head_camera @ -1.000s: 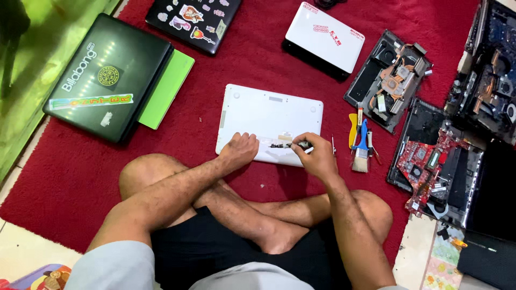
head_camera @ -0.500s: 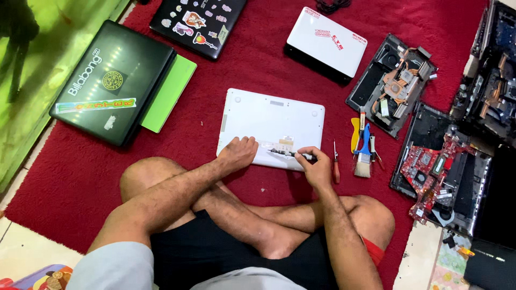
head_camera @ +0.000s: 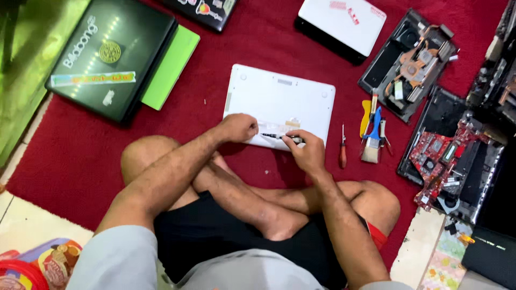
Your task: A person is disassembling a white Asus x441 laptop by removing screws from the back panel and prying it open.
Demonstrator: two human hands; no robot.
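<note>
The right hand [head_camera: 307, 153] has its fingers clamped on a screwdriver [head_camera: 279, 136] laid over the white laptop [head_camera: 279, 99]; the left hand [head_camera: 239, 128], fingers curled together, presses the laptop's near edge on the red rug [head_camera: 80, 156].

shirt: light grey, short sleeves | shorts: black (red trim at one leg) | forearms, legs, feet: bare

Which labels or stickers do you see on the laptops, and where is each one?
Round sticker: on the black laptop lid at upper left, gold and dark.
Strip sticker: below it on the same lid, long, pale green with orange.
Red label: on the white laptop at top, small, slanted.
</note>
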